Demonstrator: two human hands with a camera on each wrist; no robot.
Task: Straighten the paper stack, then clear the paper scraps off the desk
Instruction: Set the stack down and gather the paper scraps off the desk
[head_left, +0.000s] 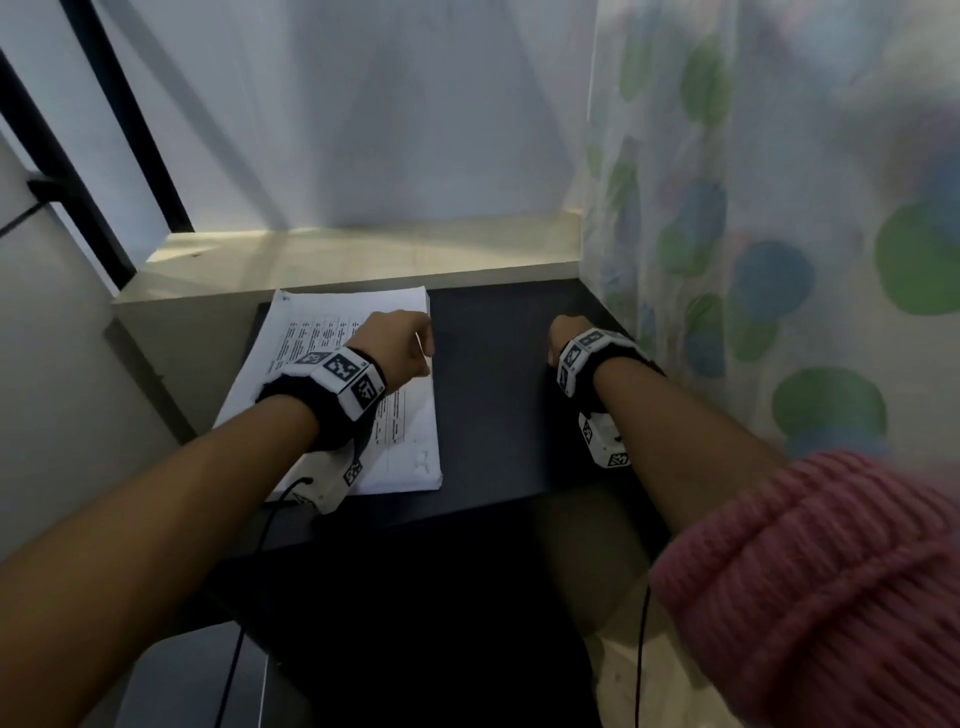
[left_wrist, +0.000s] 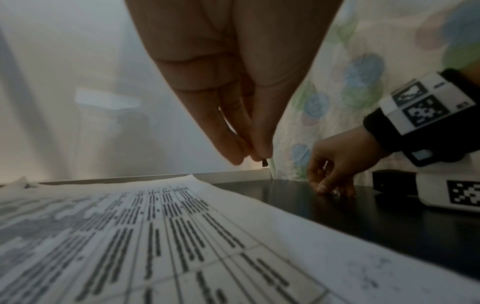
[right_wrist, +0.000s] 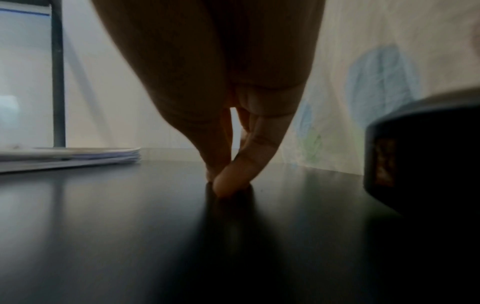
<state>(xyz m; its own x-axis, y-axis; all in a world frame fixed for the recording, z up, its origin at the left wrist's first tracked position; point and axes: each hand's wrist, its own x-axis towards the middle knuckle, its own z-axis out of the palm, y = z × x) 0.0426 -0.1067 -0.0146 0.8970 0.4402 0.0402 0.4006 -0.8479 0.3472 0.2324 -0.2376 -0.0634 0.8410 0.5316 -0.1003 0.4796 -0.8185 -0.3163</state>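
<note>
Paper stack (head_left: 343, 384) lying squared on the left of the dark desk (head_left: 498, 395), left hand (head_left: 397, 343) above it with fingertips pinched together, right hand (head_left: 563, 332) fingertips pinched against the bare desk, whether on a scrap unclear, dotted curtain (head_left: 779, 208) at right

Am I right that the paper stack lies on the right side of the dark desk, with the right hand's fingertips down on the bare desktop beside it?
Not quite. The paper stack lies on the left side of the dark desk, under the left hand, as the head view shows. The rest holds: the right hand has its fingertips down on bare desktop, apart from the stack.
</note>
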